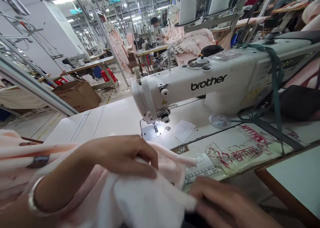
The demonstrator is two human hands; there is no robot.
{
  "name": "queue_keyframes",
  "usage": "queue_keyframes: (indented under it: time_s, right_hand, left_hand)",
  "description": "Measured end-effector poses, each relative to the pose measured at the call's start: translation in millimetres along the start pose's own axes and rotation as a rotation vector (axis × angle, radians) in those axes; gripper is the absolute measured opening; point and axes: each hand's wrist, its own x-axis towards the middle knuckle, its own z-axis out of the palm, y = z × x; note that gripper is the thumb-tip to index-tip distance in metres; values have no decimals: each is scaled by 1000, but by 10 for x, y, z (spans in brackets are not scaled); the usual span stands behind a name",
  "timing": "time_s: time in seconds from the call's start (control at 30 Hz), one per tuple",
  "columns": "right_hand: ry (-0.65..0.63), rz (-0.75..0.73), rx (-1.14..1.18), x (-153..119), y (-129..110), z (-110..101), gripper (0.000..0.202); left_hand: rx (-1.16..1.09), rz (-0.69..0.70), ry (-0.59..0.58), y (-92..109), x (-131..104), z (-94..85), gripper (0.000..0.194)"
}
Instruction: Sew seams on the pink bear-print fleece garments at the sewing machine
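Pale pink and white fabric spreads across the lower left and hangs over the table's front edge. My left hand, with a silver bangle on its wrist, has its fingers closed on the fabric in front of the sewing machine. At the lower right my right hand, blurred by motion, pinches the fabric's light edge. Beyond both hands stands a white sewing machine. Its lit needle and presser foot have no fabric under them.
A white scrap and a clear round bobbin case or disc lie on the white tabletop. Green strips hang from the machine. Behind are a cardboard box, thread cones and a person.
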Motion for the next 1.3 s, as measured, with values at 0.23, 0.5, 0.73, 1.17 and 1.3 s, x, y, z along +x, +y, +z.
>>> queue_keyframes:
  time_s: [0.23, 0.5, 0.73, 1.17, 1.3]
  right_hand:
    - [210, 272, -545, 323, 369, 5, 9]
    - [194, 105, -453, 505, 362, -160, 15]
    - [-9, 165, -181, 622, 239, -372, 8]
    - [106, 58, -186, 552, 312, -213, 10]
    - [173, 119, -123, 570, 282, -211, 5]
  left_hand:
    - [433, -269, 332, -396, 534, 385, 16]
    - [501, -16, 426, -346, 703, 498, 24]
    - [288, -81, 259, -265, 516, 292, 15]
    - [458, -69, 214, -249, 552, 397, 44]
    - [445, -42, 246, -217, 527, 397, 48]
